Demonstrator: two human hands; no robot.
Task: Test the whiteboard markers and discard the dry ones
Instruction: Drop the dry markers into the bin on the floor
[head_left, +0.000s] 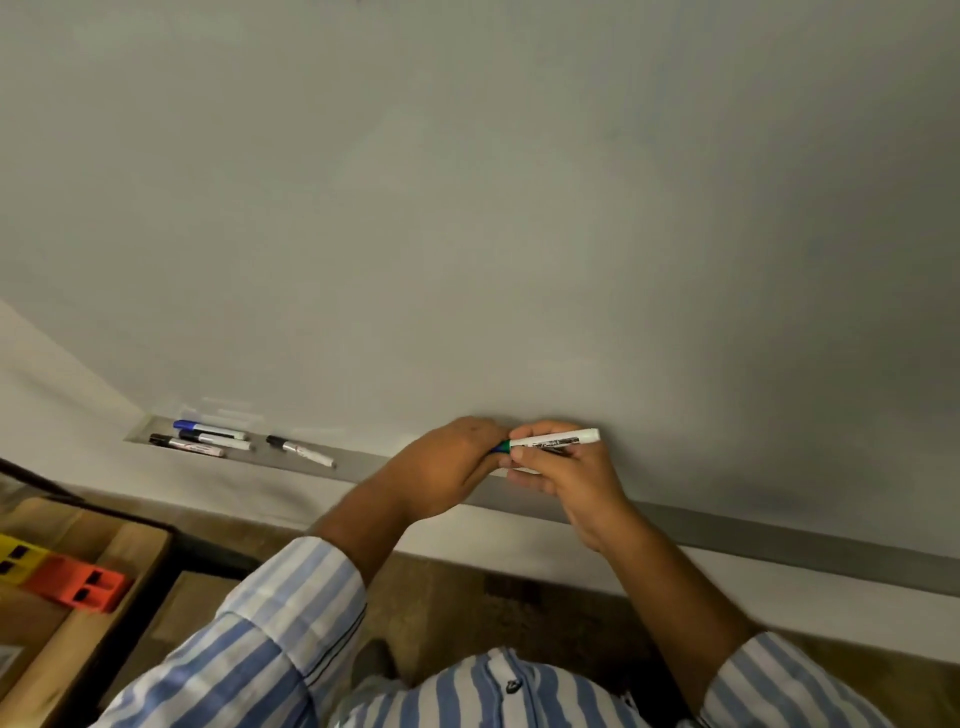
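On whiteboard tray (363, 465), four markers, two hands gripping fifth marker (553, 441)

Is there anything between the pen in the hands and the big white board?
Nothing visible stands in the way. The green-capped marker is held by both the left hand and the right hand, just in front of the whiteboard, whose surface above it is bare. The cap looks still on, so it cannot write yet.

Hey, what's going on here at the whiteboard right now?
A person holds a green marker in both hands in front of the whiteboard. The right hand has the barrel, and the left hand is closed on the cap end. Four more markers lie on the tray to the left.
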